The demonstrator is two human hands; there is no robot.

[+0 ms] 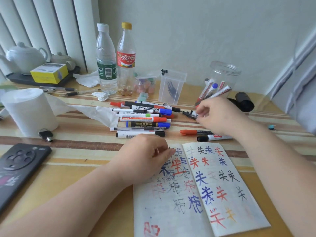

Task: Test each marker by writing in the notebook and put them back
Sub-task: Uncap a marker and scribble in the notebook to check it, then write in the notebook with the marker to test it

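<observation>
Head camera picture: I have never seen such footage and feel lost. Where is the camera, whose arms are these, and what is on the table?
There is no machine here: a person wears one wide-angle camera on the head, looking down at their own bare hands. On the striped table lies an open notebook full of test characters in black, blue and red. Behind it lies a pile of markers, and a clear jar holds more. The left hand rests on the notebook's left page. The right hand reaches to a black marker beside the pile; blur hides whether it grips it. A phone, a tissue roll and two bottles are nearby.
</observation>
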